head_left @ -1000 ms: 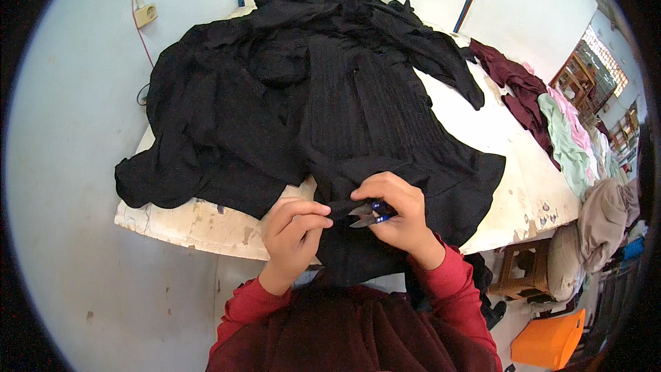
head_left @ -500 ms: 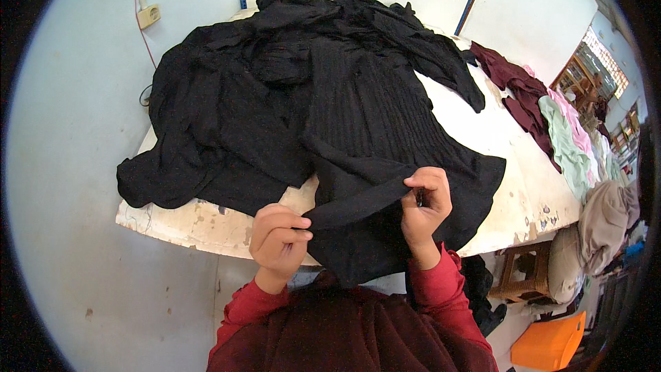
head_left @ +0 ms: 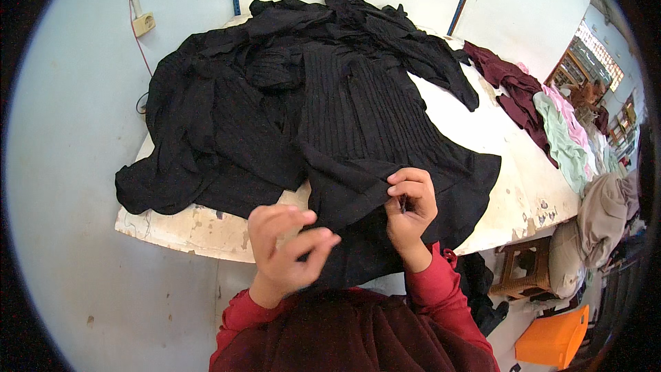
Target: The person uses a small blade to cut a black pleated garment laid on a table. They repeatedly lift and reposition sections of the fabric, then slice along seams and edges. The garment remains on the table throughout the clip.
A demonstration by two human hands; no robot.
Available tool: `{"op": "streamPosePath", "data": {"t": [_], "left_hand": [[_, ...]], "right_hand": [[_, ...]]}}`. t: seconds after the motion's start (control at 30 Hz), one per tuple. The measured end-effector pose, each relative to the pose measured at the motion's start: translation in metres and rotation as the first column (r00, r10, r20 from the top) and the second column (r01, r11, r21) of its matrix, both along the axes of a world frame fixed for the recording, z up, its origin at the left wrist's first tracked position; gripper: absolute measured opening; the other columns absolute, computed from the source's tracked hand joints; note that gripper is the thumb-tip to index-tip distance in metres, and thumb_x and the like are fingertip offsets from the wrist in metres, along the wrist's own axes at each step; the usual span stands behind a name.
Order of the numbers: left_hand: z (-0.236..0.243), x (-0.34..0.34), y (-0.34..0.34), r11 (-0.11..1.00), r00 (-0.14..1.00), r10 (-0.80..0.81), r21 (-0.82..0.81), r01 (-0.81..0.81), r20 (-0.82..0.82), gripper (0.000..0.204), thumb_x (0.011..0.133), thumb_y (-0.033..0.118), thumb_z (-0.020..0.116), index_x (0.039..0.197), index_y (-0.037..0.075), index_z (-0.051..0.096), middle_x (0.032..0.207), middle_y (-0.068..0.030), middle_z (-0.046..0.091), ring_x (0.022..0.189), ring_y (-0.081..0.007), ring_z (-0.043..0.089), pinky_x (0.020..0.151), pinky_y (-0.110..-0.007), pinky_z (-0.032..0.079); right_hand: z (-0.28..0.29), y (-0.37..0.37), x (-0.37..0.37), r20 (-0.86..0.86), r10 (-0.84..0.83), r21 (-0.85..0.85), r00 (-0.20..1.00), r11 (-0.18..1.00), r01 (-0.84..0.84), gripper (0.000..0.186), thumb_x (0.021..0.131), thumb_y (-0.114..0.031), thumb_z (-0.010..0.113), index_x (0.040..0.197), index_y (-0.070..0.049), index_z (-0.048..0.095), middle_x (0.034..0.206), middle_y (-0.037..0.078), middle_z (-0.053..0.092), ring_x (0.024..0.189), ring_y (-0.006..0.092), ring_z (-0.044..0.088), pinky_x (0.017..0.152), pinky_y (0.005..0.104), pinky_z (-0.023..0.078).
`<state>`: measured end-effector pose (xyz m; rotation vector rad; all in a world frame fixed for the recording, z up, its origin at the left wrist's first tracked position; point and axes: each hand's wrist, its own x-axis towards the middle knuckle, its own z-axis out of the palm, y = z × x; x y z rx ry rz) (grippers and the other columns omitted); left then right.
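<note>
My right grip (head_left: pixel 414 208) pinched on the black garment (head_left: pixel 365 114) over the desk (head_left: pixel 533 182); my left grip (head_left: pixel 284 251), blurred, seemingly apart.

Here you are in what looks like a garment workshop, a pleated black garment (head_left: pixel 365 114) spread across the scuffed worktable (head_left: pixel 513 182) before you, maroon, green and pink cloth (head_left: pixel 558 134) heaped along its right!

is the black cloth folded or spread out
Spread out, though rumpled: the black cloth sprawls across the table, its pleats laid open, one part pinched by the right hand.
</note>
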<state>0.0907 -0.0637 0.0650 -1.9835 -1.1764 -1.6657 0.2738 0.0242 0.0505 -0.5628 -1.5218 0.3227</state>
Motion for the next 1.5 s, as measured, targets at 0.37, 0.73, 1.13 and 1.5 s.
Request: {"op": "streamPosePath", "data": {"t": [0.37,0.73,1.13,1.5], "left_hand": [[0.019,0.011,0.013,0.933,0.967,-0.178,-0.281,0.224,0.182,0.013,0.079,0.003,0.066,0.092,0.006,0.066,0.096,-0.0091,0.067,0.094,-0.0233,0.063,0.085,-0.037,0.045],[0.010,-0.040,0.006,0.935,0.454,-0.044,-0.124,0.332,0.890,0.016,0.094,0.015,0.055,0.093,0.001,0.064,0.087,0.0008,0.060,0.081,-0.0068,0.052,0.078,-0.020,0.039],[0.030,-0.020,0.029,0.859,0.958,-0.282,-0.433,0.274,0.046,0.016,0.091,0.012,0.056,0.092,-0.002,0.062,0.092,-0.0155,0.065,0.100,-0.0300,0.062,0.095,-0.040,0.043],[-0.020,-0.123,0.045,0.933,0.494,0.062,-0.227,0.280,0.867,0.034,0.099,0.032,0.049,0.099,0.002,0.062,0.095,-0.0013,0.060,0.088,-0.0103,0.052,0.086,-0.026,0.038]], "right_hand": [[0.012,-0.012,-0.007,0.081,0.209,-0.074,0.975,0.976,-0.203,0.025,0.063,0.006,0.070,0.086,-0.003,0.065,0.086,0.013,0.066,0.081,0.0241,0.066,0.071,0.0304,0.051],[0.014,0.024,0.024,0.298,0.397,-0.460,0.868,0.857,-0.234,0.014,0.076,-0.002,0.073,0.088,-0.003,0.065,0.094,0.007,0.063,0.082,0.0152,0.060,0.072,0.0270,0.046],[0.060,0.012,-0.021,0.307,0.580,-0.357,0.754,0.805,-0.474,0.022,0.075,-0.011,0.075,0.093,-0.003,0.066,0.083,0.011,0.068,0.077,0.0238,0.068,0.071,0.0307,0.051],[0.033,0.056,0.070,0.421,0.426,-0.628,0.801,0.774,-0.081,0.017,0.082,-0.016,0.070,0.087,0.001,0.067,0.076,0.003,0.063,0.071,0.0080,0.052,0.065,0.0245,0.041]]}}
